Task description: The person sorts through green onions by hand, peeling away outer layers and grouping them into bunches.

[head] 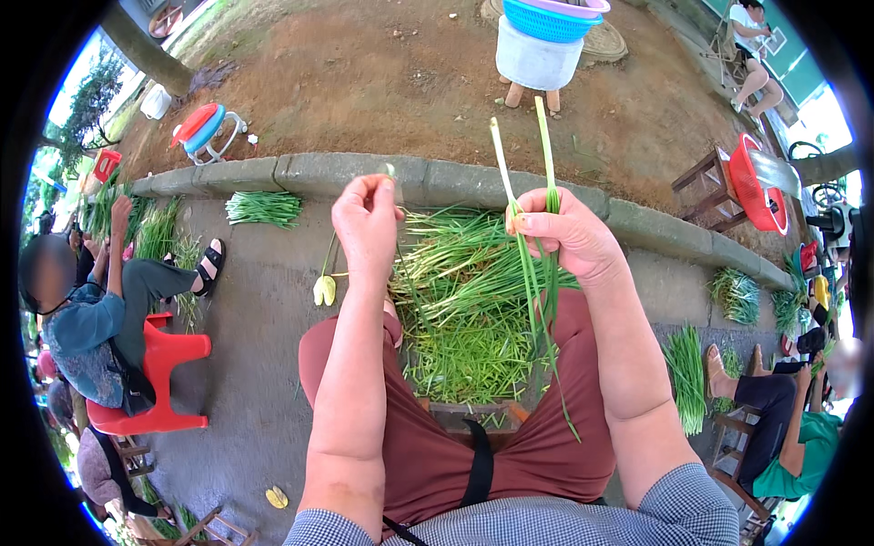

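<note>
My right hand (pixel 570 235) grips a couple of long, thin green stalks, like garlic chives or scallions (pixel 544 143), with their pale root ends up and leaves hanging over my right thigh. My left hand (pixel 367 222) is raised apart from them, thumb against fingers. A small pale-green scrap (pixel 389 169) sticks out at its fingertips, with thin strands trailing below. Beneath and between the hands lies a loose heap of similar green stalks (pixel 471 252) on the pavement. Nearer my seat, short leaf trimmings (pixel 471 362) cover the ground between my knees.
A stone curb (pixel 450 181) runs beyond the heap. Green bundles lie left (pixel 263 208) and right (pixel 685 379). Seated people work on both sides, one on a red plastic stool (pixel 157 382). Blue baskets (pixel 553 20) top a white stool; a red basin (pixel 754 184) sits on a wooden stool.
</note>
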Motion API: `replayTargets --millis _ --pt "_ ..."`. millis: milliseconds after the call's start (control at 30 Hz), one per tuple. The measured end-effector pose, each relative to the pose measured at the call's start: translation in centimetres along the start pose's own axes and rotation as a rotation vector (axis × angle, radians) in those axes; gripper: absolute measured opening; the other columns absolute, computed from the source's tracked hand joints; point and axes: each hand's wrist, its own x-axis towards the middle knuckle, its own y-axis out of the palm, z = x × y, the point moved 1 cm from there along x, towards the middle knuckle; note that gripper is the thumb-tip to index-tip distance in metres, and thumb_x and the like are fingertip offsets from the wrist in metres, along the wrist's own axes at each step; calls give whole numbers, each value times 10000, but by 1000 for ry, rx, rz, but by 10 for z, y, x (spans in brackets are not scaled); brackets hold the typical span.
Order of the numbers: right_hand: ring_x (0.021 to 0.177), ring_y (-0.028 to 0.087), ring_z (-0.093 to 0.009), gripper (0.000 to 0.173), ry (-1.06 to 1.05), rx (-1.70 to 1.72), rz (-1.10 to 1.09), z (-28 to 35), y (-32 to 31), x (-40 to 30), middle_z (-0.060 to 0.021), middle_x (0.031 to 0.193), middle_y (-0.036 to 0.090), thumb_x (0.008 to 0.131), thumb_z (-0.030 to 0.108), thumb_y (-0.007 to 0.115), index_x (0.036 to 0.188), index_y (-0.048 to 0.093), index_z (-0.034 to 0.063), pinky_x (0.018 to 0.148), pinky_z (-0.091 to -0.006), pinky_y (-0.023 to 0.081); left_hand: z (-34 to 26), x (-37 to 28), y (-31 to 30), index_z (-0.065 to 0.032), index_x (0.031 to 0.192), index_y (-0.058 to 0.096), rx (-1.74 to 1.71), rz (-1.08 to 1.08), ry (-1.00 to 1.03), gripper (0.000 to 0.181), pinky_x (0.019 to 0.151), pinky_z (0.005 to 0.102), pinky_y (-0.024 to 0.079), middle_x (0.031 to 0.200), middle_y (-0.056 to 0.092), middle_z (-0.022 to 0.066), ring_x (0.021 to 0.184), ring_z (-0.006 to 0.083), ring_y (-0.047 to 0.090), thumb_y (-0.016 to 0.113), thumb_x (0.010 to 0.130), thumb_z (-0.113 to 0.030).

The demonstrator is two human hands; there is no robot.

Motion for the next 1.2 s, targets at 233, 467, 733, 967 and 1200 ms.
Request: replayTargets --millis 233,467,733,967,1200 --pt "457 298 8 185 -10 39 67 6 -2 2 41 689 576 875 201 605 896 656 24 416 -180 194 43 -52 28 -2 770 613 493 621 115 54 494 305 473 613 600 86 510 166 597 611 776 -56" --pt "484 307 7 228 -24 27 26 6 -6 5 35 744 554 904 208 563 1012 636 20 426 -166 211 55 -92 54 -22 725 608 567 795 205 63 588 379 472 648 596 143 619 291 597 631 711 -79" --pt "504 320 10 248 -14 4 12 8 -7 3 56 729 530 916 224 548 1014 644 18 435 -159 209 43 -107 55 -16 733 634 632 1286 163 172 619 368 486 675 621 138 655 285 619 685 717 -179" --pt "497 323 11 241 26 -21 57 5 -1 6 52 711 551 903 222 569 1008 654 23 428 -162 209 -5 -29 37 -4 929 646 -187 464 -90 155 535 192 414 710 590 -28 598 47 517 589 893 -144" --pt "480 332 1 251 99 -243 52 -9 15 14 28 683 570 892 216 572 1005 653 8 428 -161 228 -24 -28 37 0 940 651 -419 427 -106 167 505 172 374 694 583 -23 582 34 499 598 890 -150"
